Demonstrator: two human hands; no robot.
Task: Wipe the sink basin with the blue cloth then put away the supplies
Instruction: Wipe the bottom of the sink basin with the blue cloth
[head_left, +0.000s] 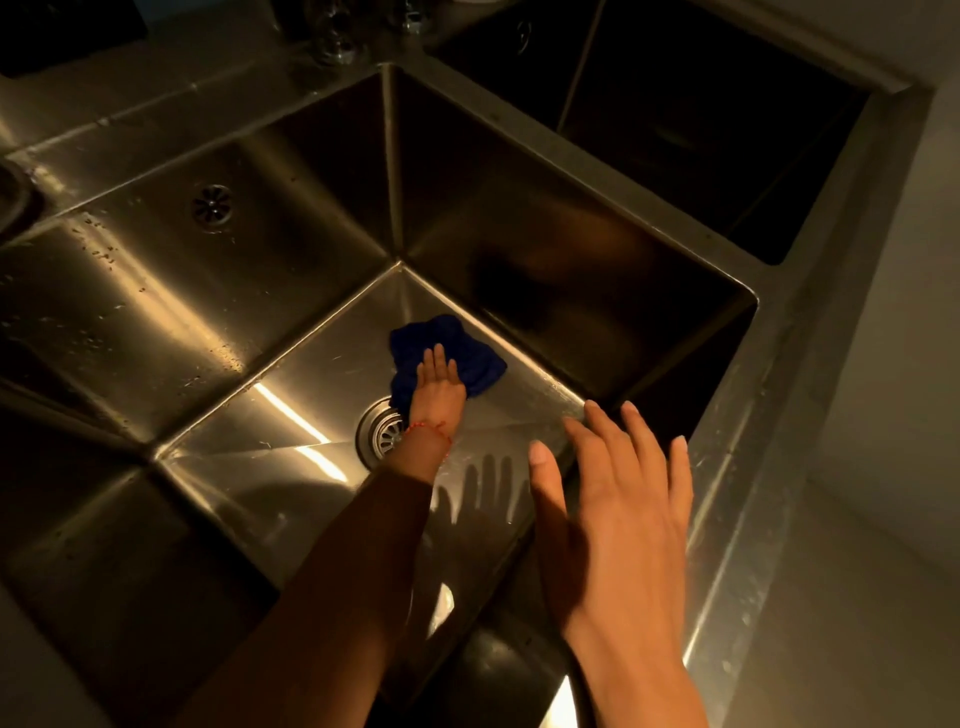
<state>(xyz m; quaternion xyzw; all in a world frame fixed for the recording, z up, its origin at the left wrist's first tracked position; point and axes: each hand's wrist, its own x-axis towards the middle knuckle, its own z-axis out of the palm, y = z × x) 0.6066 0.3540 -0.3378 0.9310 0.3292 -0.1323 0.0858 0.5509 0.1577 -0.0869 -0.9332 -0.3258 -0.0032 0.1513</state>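
The left hand (438, 387) is pressed flat, fingers extended, on the blue cloth (449, 358) bunched beneath it at frame centre, the open right hand (618, 499) held empty at lower right.

The sink basin (291, 395) is brushed stainless steel, glossy, with bright streaks of reflected light on its floor and water spots on the left wall. A soft, matt blue cloth (467, 358) lies crumpled on it. The drain strainer (382, 434) is shiny ribbed metal. The surrounding counter (779, 415) is duller steel.
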